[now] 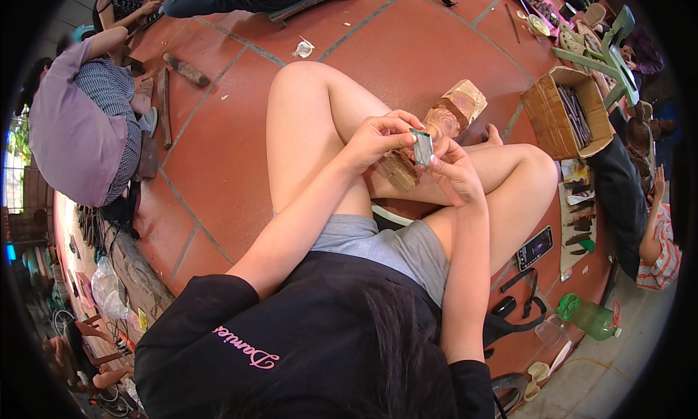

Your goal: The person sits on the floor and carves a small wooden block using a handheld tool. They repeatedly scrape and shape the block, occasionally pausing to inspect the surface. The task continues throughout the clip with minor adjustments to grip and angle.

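My left hand (379,137) pinches the upper left edge of a small grey-green rectangular sheet (423,148), which looks like a piece of sandpaper. At its lower right side, my right hand (456,173) has thumb and fingers closed on the same sheet. Just beyond and beneath both hands lies a carved wooden piece (465,102) with a blocky far end and rounded, grooved carving. It rests slanting across my crossed legs, its near block end (396,173) below my left hand. Part of its middle is hidden by the sheet and my fingers.
To the right stand a cardboard box (549,121) of thin tools and a green plastic stool (618,52). A phone (535,249), a black strap (534,295) and a green bottle (592,317) lie nearer. Another person (80,128) sits at left, near wooden pieces (164,108).
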